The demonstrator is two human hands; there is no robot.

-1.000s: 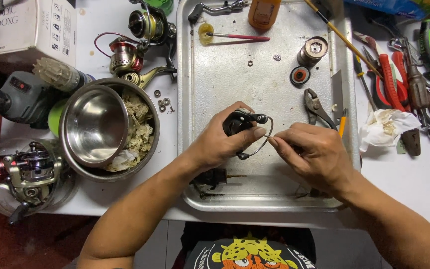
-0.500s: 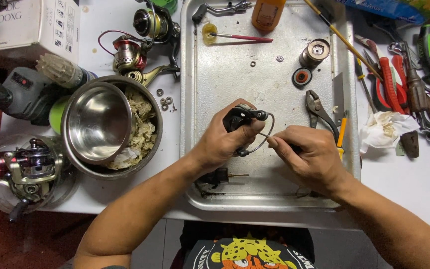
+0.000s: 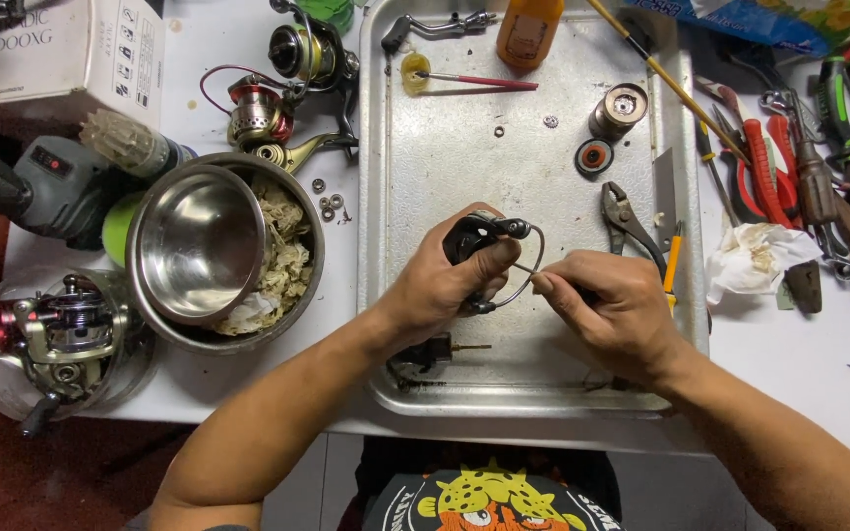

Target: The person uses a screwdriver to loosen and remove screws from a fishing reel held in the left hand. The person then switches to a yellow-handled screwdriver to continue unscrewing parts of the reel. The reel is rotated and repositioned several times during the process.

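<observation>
My left hand (image 3: pixel 440 285) grips a black fishing reel rotor (image 3: pixel 471 236) with a thin wire bail arm (image 3: pixel 533 264) over a metal tray (image 3: pixel 464 128). My right hand (image 3: pixel 607 310) pinches a thin tool whose tip touches the rotor by the bail. A small black reel part with a brass shaft (image 3: pixel 433 352) lies on the tray below my left hand. Pliers (image 3: pixel 627 218) lie just right of the hands.
A steel bowl (image 3: pixel 199 241) sits inside a larger bowl of stained rags. Fishing reels (image 3: pixel 273 103) stand at the top left, another reel (image 3: pixel 56 334) in a clear tub. An orange bottle (image 3: pixel 528 29), brush (image 3: pixel 469 79), spool (image 3: pixel 620 108) and many hand tools (image 3: pixel 799 167) lie around.
Both hands have stayed over the tray's middle, with my right hand's tool tip shifting slightly closer to the rotor. The view has drifted a little.
</observation>
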